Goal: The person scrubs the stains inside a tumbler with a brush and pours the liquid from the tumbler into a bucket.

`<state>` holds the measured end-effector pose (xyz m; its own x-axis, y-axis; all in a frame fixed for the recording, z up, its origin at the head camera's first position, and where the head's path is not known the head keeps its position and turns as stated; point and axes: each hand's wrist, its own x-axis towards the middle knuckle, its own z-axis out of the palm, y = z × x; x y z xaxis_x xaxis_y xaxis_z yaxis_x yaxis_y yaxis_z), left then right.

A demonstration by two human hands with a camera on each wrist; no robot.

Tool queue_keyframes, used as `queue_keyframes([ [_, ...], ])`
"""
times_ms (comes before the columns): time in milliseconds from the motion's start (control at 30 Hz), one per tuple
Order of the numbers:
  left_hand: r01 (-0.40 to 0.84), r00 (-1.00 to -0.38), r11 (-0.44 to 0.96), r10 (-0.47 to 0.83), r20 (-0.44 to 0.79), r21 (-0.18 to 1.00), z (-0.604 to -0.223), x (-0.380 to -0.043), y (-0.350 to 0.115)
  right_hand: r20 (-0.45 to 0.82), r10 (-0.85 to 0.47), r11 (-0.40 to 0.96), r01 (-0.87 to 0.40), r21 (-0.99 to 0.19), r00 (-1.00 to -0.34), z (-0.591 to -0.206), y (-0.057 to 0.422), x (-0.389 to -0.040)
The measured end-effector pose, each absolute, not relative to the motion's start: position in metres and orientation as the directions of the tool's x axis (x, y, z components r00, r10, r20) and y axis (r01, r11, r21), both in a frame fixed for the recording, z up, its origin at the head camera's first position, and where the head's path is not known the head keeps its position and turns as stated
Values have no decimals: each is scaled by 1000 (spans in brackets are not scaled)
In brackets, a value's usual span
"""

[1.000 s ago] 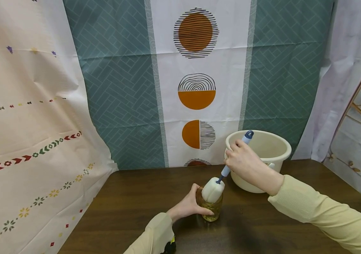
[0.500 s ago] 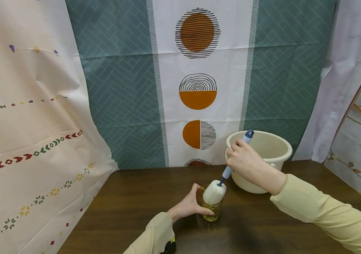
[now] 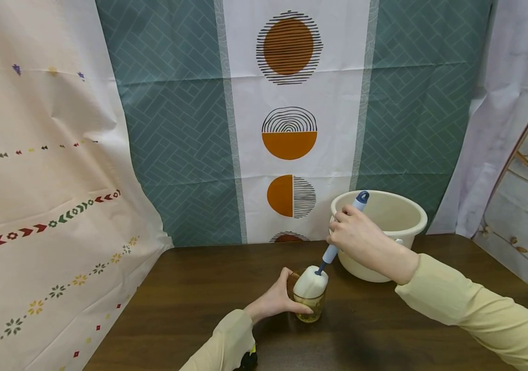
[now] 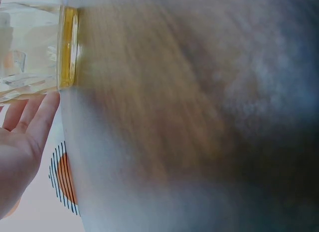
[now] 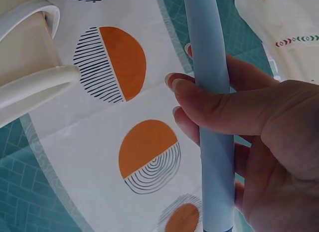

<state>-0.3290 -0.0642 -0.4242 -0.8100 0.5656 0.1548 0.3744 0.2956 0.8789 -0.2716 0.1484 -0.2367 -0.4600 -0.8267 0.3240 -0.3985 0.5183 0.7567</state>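
An amber-tinted glass cup (image 3: 311, 312) stands upright on the dark wooden table. My left hand (image 3: 278, 301) grips it from the left, thumb in front and fingers round the back. In the left wrist view, the glass (image 4: 32, 52) lies across the upper left corner, against my fingers (image 4: 45, 115). My right hand (image 3: 360, 238) holds a sponge bottle brush by its light blue handle (image 3: 330, 253), tilted up to the right. The white sponge head (image 3: 310, 284) sits partly inside the mouth of the glass. Thumb and fingers wrap the handle (image 5: 212, 57) in the right wrist view.
A cream plastic basin (image 3: 414, 221) stands behind my right hand, near the back of the wooden table (image 3: 190, 288). A small black object (image 3: 247, 360) with a yellow bit shows beside my left sleeve. Patterned cloths (image 3: 292, 93) hang behind and at both sides.
The sponge head has gone slightly deeper into the glass, and the brush has shifted a little. My left hand keeps its grip on the glass in the same place.
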Motion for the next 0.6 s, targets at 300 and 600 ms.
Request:
queue_keyframes([
  [300,370,-804,279,575,154,886,-425,-330,-65,311,-828,514,-407,755,-467,-241,150,-273],
  [600,366,-806,265,570,161,892,-425,-330,-64,339,-820,532,-397,748,-461,-246,147,-275],
])
